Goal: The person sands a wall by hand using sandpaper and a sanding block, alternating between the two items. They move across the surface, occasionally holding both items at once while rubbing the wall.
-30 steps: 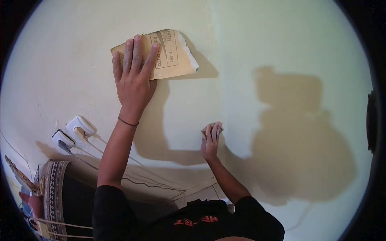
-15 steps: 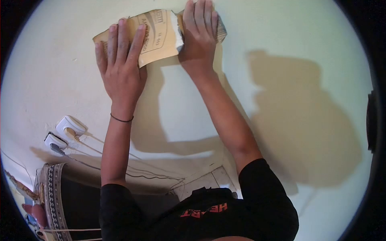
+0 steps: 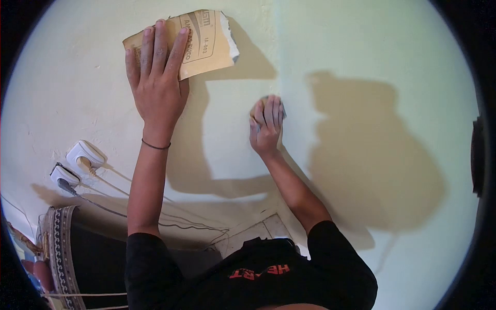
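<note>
My left hand [image 3: 159,88] holds a torn sheet of sandpaper [image 3: 209,46], its tan printed backing facing me. The fingers lie spread over that backing, and the thumb is partly hidden behind the sheet. Lower and to the right, my right hand [image 3: 267,126] is closed over a smaller piece of sandpaper [image 3: 257,110] against the pale wall [image 3: 243,139]. Most of this piece is covered by the fingers. A gap of bare wall separates the two hands.
Two white wall sockets [image 3: 85,154] with plugs and trailing cables are at the lower left. Below them stands a dark piece with a patterned border [image 3: 66,248]. Floor tiles [image 3: 271,227] show at the wall's foot. A dark object [image 3: 476,157] sits at the right edge.
My right hand has come down the wall, away from the large sandpaper sheet, with the smaller piece under its fingers. My left hand and its sheet have hardly moved.
</note>
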The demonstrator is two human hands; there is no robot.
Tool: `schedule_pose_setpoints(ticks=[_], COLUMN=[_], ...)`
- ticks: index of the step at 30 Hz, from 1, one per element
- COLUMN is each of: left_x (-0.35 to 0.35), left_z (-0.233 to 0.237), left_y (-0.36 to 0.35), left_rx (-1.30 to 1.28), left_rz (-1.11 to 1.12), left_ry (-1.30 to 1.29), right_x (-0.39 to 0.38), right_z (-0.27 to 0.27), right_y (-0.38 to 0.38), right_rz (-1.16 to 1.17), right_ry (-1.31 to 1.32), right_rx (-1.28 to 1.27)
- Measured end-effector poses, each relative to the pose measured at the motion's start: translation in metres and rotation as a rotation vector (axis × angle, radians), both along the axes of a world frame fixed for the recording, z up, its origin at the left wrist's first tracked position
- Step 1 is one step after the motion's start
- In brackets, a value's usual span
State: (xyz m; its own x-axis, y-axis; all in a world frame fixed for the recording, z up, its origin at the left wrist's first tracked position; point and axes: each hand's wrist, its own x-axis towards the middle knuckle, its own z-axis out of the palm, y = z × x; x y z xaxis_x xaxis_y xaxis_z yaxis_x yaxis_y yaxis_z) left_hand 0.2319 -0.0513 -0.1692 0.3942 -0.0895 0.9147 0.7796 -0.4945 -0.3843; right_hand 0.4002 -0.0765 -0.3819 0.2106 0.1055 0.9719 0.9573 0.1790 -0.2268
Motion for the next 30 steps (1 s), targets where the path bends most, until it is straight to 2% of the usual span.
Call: schedule_pose_setpoints(ticks=[6,9,12,17,18,19,22,27,30], left_x=[0.000,0.000,-0.002,0.000,0.001,0.001,0.001,0.002,0.001], left_z=[-0.001,-0.002,-0.002,0.000,0.000,-0.001,0.000,-0.003,-0.002], left_y=[0.001,0.002,0.000,-0.006,-0.006,-0.005,-0.005,-0.004,-0.007], left_rx=[-0.007,-0.014,-0.037,-0.034,-0.024,-0.021,-0.014,-0.015,-0.022], left_rz=[0.012,-0.022,-0.044,-0.045,-0.047,-0.075,-0.114,-0.158,-0.143], left_ry=[0.009,-0.004,-0.003,-0.006,-0.010,-0.017,-0.017,-0.053,-0.044], right_x=[0.010,0.009,-0.002,-0.025,-0.026,-0.024,-0.022,-0.003,0.004], right_z=[0.151,0.171,0.125,-0.030,-0.051,-0.049,-0.018,0.116,0.178], right_y=[0.001,0.005,-0.005,-0.024,-0.021,-0.021,-0.016,-0.008,-0.005], right_rz=[0.053,0.036,0.012,0.069,0.058,0.057,0.081,0.044,0.040], right_ry=[-0.112,-0.121,-0.052,0.072,0.065,0.066,0.060,-0.070,-0.099], right_rx=[0.192,0.236,0.088,-0.142,-0.173,-0.160,-0.056,0.110,0.194])
